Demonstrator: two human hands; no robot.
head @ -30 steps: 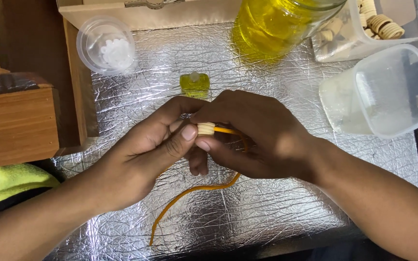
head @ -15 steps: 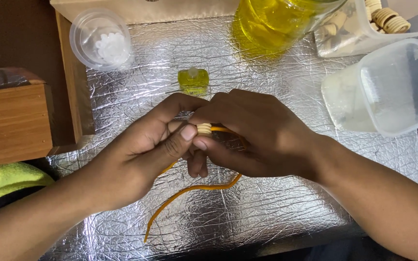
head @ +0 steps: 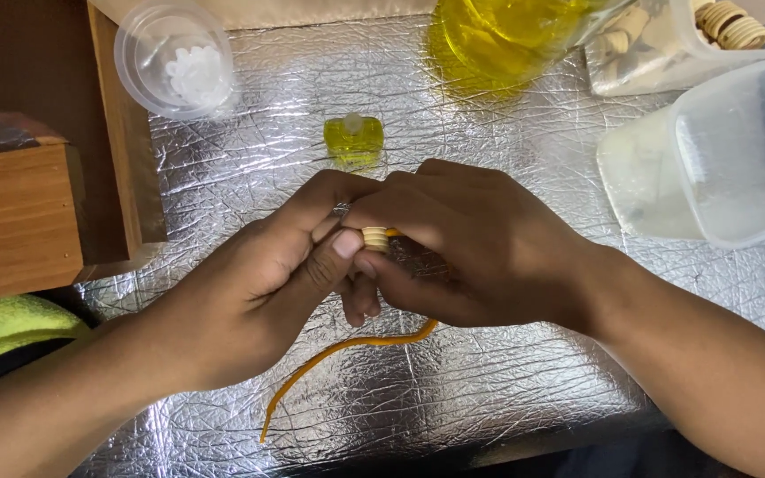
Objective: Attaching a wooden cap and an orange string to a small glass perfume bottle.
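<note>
My left hand [head: 263, 283] and my right hand [head: 471, 243] meet over the middle of a crinkled silver foil mat [head: 524, 381]. Between the thumbs and fingertips they pinch a small ribbed cream bead [head: 374, 239] that sits on an orange cord [head: 347, 347]. The cord runs out under my right hand and trails down-left across the foil. A small square bottle of yellow liquid [head: 353, 139] stands just beyond my knuckles, apart from both hands.
A clear round tub of white beads [head: 174, 62] is at the back left. A big jar of yellow liquid [head: 511, 35] stands at the back. Clear plastic containers [head: 719, 159] are on the right, one with wooden beads [head: 732, 22]. A wooden box [head: 15, 212] and yellow cloth [head: 6, 323] lie left.
Both hands stay together on the bead and cord with only slight finger movement. The view has shifted a little; the cord's tail lies much as before.
</note>
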